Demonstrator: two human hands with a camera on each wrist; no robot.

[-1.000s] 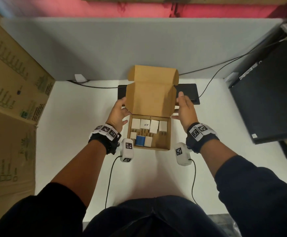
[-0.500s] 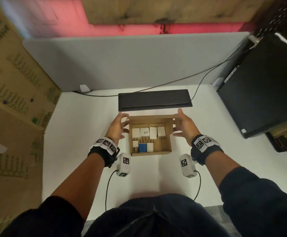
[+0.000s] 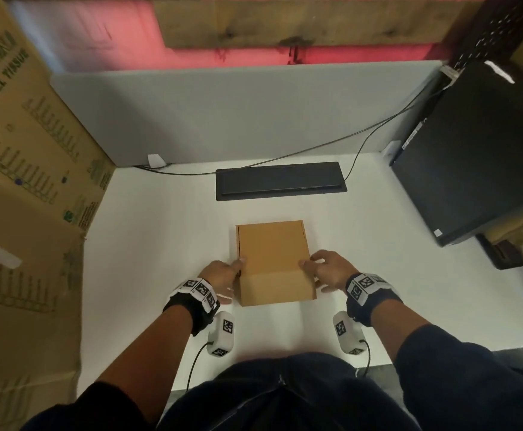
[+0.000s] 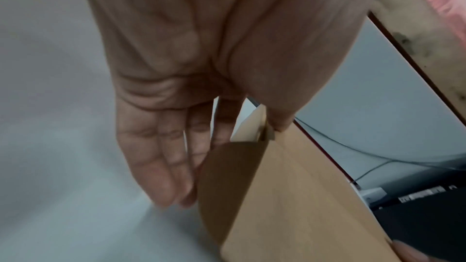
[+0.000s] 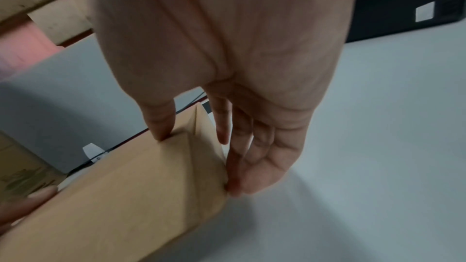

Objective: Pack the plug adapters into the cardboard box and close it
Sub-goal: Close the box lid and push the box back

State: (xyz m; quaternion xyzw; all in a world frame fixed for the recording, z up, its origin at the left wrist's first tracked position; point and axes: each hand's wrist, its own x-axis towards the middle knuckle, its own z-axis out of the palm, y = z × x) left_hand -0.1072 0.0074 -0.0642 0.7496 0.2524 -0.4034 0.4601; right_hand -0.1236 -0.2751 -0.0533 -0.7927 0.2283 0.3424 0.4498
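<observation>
While the lid of the cardboard box [image 3: 272, 259] lies folded down flat over the body, you cannot see any plug adapters; judging from that, the packing looks done and they are shut inside. What seems left is finishing the closure: the front flap hangs down over the near wall, and in the left wrist view a side tab still stands a little proud at the corner, so you probably need to tuck and press it home. The box sits on the white table [image 3: 160, 237], near you and well short of the black panel [image 3: 280, 184].

Your left hand [image 3: 221, 275] has its thumb pressing the lid's left edge while the straight fingers lie along the left wall. Your right hand [image 3: 327, 270] mirrors it, thumb on the lid's right edge and fingers against the right wall. Neither grip curls round the box; both are fairly open, squeezing it lightly from the two sides.
</observation>
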